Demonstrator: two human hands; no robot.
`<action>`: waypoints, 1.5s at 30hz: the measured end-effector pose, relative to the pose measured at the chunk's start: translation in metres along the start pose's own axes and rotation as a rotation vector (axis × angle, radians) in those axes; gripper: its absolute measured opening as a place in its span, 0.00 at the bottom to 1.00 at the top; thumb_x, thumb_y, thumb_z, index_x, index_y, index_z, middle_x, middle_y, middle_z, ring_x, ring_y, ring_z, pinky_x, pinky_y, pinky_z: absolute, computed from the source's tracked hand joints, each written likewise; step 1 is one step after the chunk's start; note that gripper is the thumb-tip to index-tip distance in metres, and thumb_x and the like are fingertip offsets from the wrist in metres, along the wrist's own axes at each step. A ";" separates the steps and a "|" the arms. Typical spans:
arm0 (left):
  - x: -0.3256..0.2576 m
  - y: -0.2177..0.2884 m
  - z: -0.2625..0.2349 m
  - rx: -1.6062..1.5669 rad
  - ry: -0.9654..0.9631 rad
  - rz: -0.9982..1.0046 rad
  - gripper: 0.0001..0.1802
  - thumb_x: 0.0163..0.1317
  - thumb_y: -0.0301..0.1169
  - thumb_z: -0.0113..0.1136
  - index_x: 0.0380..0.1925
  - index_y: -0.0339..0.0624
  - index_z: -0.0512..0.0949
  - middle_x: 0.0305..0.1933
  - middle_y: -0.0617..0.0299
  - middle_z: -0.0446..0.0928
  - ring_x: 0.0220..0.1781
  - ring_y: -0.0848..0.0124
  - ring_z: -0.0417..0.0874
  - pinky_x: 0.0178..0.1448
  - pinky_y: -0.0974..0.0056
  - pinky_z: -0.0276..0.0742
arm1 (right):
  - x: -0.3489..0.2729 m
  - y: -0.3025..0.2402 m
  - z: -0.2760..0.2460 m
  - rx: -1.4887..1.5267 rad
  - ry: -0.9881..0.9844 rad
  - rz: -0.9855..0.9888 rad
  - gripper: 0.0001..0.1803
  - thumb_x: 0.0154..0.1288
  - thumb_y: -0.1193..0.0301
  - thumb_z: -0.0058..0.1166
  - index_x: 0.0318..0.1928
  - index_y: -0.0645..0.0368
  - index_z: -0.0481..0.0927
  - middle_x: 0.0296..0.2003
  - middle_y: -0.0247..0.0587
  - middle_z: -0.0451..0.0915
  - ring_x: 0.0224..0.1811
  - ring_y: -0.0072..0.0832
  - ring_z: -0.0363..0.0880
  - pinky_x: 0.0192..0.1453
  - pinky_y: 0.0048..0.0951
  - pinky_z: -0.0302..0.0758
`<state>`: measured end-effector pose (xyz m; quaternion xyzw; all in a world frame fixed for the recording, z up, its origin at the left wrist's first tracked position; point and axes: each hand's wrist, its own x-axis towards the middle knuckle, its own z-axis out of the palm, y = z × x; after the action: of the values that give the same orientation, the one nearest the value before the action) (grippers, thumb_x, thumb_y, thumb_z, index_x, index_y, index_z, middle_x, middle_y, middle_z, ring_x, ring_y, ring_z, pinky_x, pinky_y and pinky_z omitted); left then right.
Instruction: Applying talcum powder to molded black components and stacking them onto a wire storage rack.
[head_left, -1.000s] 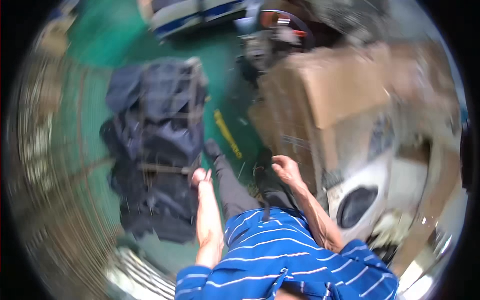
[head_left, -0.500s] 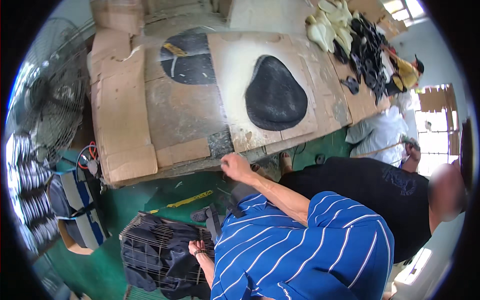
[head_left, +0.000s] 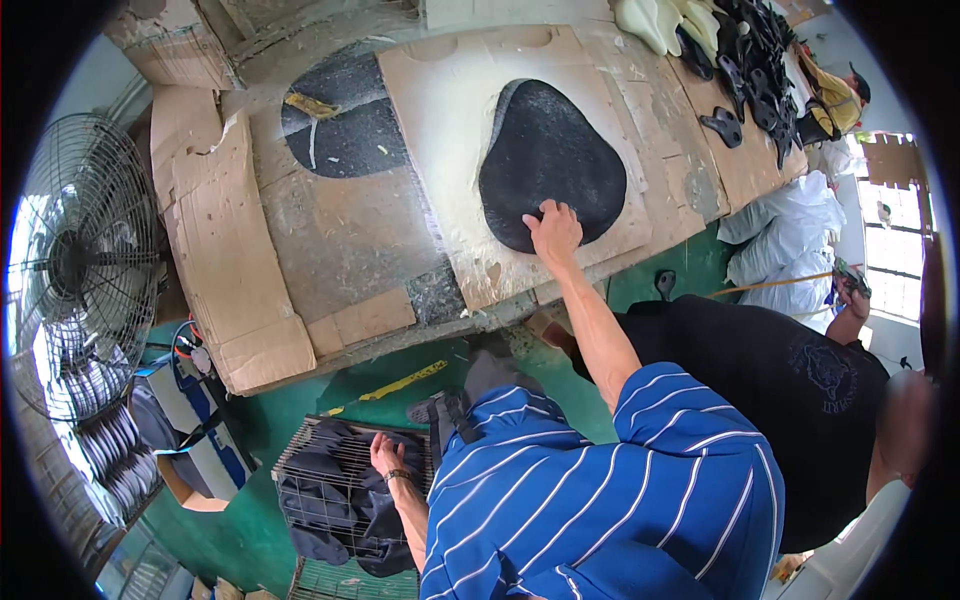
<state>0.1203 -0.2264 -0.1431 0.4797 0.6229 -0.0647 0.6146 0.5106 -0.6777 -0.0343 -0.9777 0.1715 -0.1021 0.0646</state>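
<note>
A black rounded-triangular pad [head_left: 553, 165] rests on light-dusted cardboard on the worktable. My right hand [head_left: 556, 236] reaches across the table's near edge and lies on the pad's lower edge, with thumb and fingers apart and nothing visibly held. Down at my left side, my left hand [head_left: 388, 456] hovers at a wire basket [head_left: 300, 462] that contains dark cloth-like pieces [head_left: 345, 480]. Its fingers are loosely bent and apart, and I see nothing in them.
Worn cardboard [head_left: 230, 240] covers the table, with another dark round patch [head_left: 350, 115] left of the pad. Black saddle-shaped parts [head_left: 765, 90] pile up at the far right. A caged fan [head_left: 85, 260] stands left. A co-worker in black [head_left: 750, 400] is close on my right.
My right hand has moved from the table's near edge up and right onto the black pad, its fingers opening from a curl. The whole view has shifted slightly.
</note>
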 end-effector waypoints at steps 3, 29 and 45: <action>-0.006 -0.013 -0.010 -0.034 0.015 -0.019 0.25 0.63 0.24 0.60 0.62 0.44 0.76 0.53 0.58 0.80 0.51 0.68 0.81 0.56 0.46 0.81 | 0.022 0.008 -0.005 0.021 -0.200 -0.032 0.12 0.61 0.62 0.67 0.40 0.56 0.88 0.39 0.46 0.87 0.45 0.47 0.86 0.49 0.48 0.82; -0.158 0.196 0.074 -0.318 -0.729 0.466 0.21 0.72 0.27 0.58 0.63 0.33 0.77 0.59 0.51 0.82 0.63 0.62 0.82 0.66 0.53 0.81 | 0.127 -0.371 -0.216 -0.114 0.489 -1.263 0.07 0.58 0.66 0.58 0.30 0.57 0.81 0.25 0.45 0.81 0.32 0.43 0.82 0.36 0.45 0.74; -0.127 0.158 -0.139 -1.366 -0.196 0.243 0.17 0.71 0.32 0.65 0.54 0.35 0.79 0.52 0.59 0.84 0.54 0.68 0.84 0.63 0.56 0.81 | -0.389 -0.513 -0.235 -0.025 -0.718 -1.797 0.07 0.59 0.69 0.62 0.34 0.59 0.85 0.33 0.47 0.85 0.41 0.45 0.84 0.50 0.45 0.78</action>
<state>0.1020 -0.1156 0.0754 0.0442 0.4077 0.3677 0.8346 0.2662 -0.0847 0.2074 -0.7177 -0.6689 0.1934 0.0006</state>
